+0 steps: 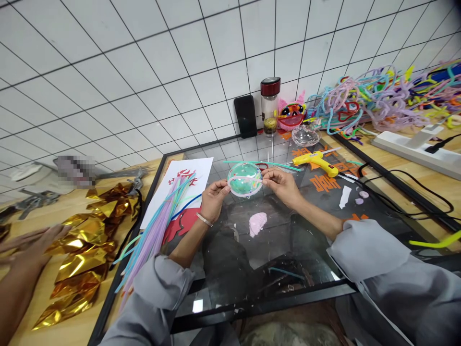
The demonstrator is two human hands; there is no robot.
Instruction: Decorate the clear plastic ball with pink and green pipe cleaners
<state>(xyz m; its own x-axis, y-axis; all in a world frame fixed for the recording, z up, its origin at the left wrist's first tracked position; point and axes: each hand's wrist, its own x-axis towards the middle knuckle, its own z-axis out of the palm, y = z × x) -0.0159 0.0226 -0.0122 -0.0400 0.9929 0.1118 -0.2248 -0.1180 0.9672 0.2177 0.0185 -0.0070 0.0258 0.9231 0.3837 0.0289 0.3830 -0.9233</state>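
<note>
Between both hands is a clear plastic ball (245, 172), greenish inside with small coloured spots. A pale pink pipe cleaner (242, 179) runs across its front from one hand to the other. My left hand (213, 201) pinches the ball's left side, thumb and fingers together. On the opposite side my right hand (284, 186) pinches it in the same way. How much of each grip is on the pipe cleaner is hidden by the fingers. Below them, a pink fuzzy piece (258, 224) lies on the dark glass tabletop (230, 259).
To the right lie a yellow glue gun (319, 162), a clear dome (305, 136) and a power strip (403, 153). Pipe cleaners (158, 226) cross white paper (203, 172) at left. A bottle (270, 108) and phone (245, 116) stand behind. Another person's hand (34, 245) touches gold foil (82, 235).
</note>
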